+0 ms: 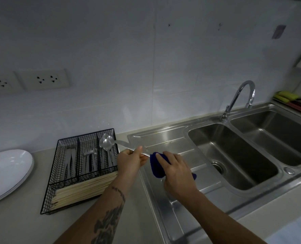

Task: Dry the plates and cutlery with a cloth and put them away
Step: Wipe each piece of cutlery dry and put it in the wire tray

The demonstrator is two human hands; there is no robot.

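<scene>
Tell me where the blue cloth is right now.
In the head view the blue cloth is near the middle, gripped by the right hand over the sink's draining board, wrapped around the handle ends of the spoons the left hand holds.

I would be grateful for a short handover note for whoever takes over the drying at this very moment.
Left hand: grips the handles of a small bunch of spoons, bowls held over the wire cutlery basket.
Right hand: holds the blue cloth against the handle ends, above the sink's draining board.
Done: knives, forks and spoons already sit in the basket's compartments, chopsticks in its front section; white plates stacked on the counter to the left.
Left: finish wiping these spoons and drop them in the basket's right compartment.
</scene>
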